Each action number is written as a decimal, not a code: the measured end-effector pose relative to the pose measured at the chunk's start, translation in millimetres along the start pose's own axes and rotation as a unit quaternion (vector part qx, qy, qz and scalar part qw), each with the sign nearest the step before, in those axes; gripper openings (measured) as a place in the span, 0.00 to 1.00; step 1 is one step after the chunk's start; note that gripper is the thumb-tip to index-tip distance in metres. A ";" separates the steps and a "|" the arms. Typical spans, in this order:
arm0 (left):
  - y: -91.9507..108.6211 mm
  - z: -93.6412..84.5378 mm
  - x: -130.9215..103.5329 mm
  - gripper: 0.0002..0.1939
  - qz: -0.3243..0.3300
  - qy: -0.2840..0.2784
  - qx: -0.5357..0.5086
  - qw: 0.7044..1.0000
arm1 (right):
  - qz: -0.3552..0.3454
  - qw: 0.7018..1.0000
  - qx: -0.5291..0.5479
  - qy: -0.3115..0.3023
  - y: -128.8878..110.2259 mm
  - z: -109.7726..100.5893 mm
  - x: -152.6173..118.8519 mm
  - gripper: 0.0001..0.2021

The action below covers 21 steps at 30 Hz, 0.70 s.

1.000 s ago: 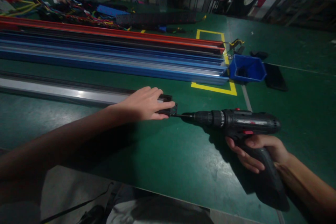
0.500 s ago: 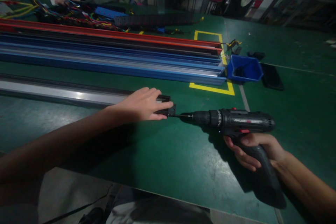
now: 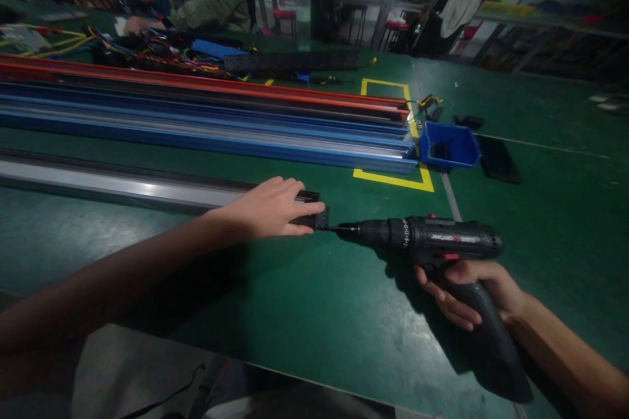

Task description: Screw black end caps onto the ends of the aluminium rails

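Observation:
My left hand (image 3: 268,209) is wrapped over the right end of a long black and silver rail (image 3: 147,188) lying on the green table. A small black end piece (image 3: 323,217) shows at the rail's tip, just past my fingers. My right hand (image 3: 472,288) grips the handle of a black cordless drill (image 3: 442,237) with red details. The drill lies level and points left, its thin bit (image 3: 339,228) meeting the lower part of the end piece. Whether the bit turns cannot be seen.
Blue rails (image 3: 221,137) and a red rail (image 3: 246,89) lie behind. A blue bin (image 3: 449,146) stands at their right end beside a dark flat object (image 3: 498,158). Wires (image 3: 147,52) and a bottle (image 3: 303,13) are farther back, near a person's green sleeve (image 3: 211,0).
The whole view has shifted, so the table and rails appear lower. Both hands, the drill and the rail end keep nearly the same places relative to each other.

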<state>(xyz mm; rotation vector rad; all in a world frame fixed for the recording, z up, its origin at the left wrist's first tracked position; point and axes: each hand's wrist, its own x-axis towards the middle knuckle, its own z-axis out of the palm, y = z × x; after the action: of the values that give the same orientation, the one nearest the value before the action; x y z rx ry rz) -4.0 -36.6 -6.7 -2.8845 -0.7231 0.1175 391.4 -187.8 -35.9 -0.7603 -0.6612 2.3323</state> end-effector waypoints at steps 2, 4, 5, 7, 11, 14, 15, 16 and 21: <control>-0.1 1.6 -0.9 0.27 0.004 0.015 -0.010 1.000 | -0.001 1.000 -0.012 0.003 0.2 0.5 0.3 0.17; -0.3 3.0 -1.8 0.28 0.010 0.035 -0.014 0.999 | -0.003 1.000 -0.028 0.010 0.4 2.0 0.4 0.18; -0.4 3.3 -2.2 0.27 0.012 0.045 -0.017 0.999 | -0.006 0.999 -0.039 0.018 0.5 3.4 0.5 0.18; -0.4 3.3 -2.9 0.27 0.015 0.057 -0.022 0.998 | -0.012 0.997 -0.062 0.031 1.1 7.2 0.1 0.18; -0.1 2.2 -4.4 0.26 0.017 0.064 -0.035 0.997 | -0.036 0.992 -0.102 0.059 3.2 18.0 -6.2 0.19; -0.2 3.1 -6.2 0.31 -0.002 0.058 -0.026 0.998 | -0.072 0.983 -0.139 0.097 3.2 27.1 -22.6 0.21; -0.5 3.9 -7.1 0.33 -0.011 0.064 -0.021 0.998 | -0.085 0.975 -0.166 0.122 2.6 30.1 -31.3 0.22; -0.9 5.0 -8.2 0.35 -0.017 0.079 -0.014 0.997 | -0.094 0.962 -0.203 0.155 1.8 32.8 -41.4 0.22; -6.8 12.0 -20.7 0.42 0.013 0.179 0.000 0.984 | -0.101 0.824 -0.424 0.362 2.3 41.4 -98.5 0.17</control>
<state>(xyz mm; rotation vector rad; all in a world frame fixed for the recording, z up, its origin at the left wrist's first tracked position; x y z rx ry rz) -26.8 -38.8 -16.5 -2.8004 -0.6142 -0.3879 428.8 -265.6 27.2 -1.7333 -1.3220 1.2836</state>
